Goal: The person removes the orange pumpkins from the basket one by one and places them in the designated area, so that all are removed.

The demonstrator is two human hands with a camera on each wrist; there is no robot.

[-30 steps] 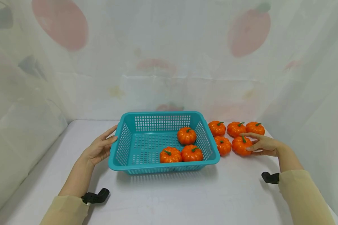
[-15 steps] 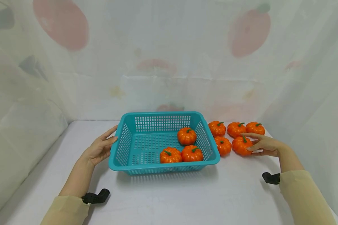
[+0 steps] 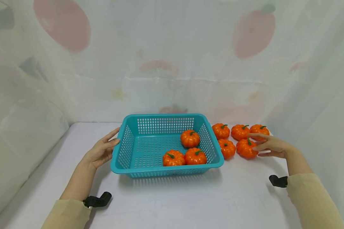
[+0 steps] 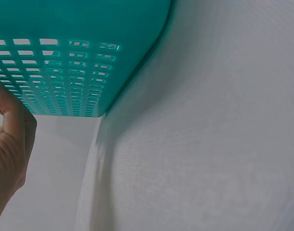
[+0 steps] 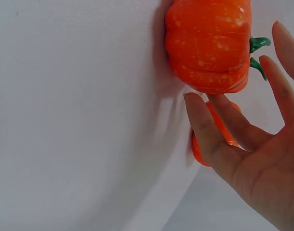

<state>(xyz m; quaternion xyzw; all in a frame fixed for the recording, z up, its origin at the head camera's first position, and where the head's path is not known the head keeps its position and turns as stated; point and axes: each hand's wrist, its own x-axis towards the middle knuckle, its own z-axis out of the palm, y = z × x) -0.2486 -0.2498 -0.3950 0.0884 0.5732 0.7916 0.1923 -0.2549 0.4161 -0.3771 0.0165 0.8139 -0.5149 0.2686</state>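
Noted on the white tabletop (image 3: 166,203): glossy orange ribbed pumpkin with a green stem (image 3: 247,148), right-hand one of the front row, to the right of a teal rectangular perforated plastic basket (image 3: 166,170). Seen at the pumpkin's right flank: right hand (image 3: 270,146), fingers loosely spread, nothing gripped; light touch or narrow gap, impossible to settle from either view. Seen at the basket's left rim: left hand (image 3: 100,151), fingers bent, gripping the edge. Counted nearby: one matching pumpkin (image 3: 227,148) just beside the basket, partly hidden by its rim; three back-row pumpkins (image 3: 240,131) behind; three pumpkins inside the basket (image 3: 190,138), mostly toward its right side. Judged from shine and crisp moulded ribs: artificial, probably hollow and light, stiff-skinned; unlikely to bruise, perhaps liable to dent if squeezed hard. Expect a slick surface and some readiness to skid or roll. Best taken around the widest part, thumb and fingers on opposite flanks, tips settled in the grooves between ribs; avoid lifting by the thin stem, likely the weakest point. Allow for close neighbours behind and to the left when placing fingertips. For the basket, expect light, slightly flexible walls; hold by the thick rim rather than the pierced sides.
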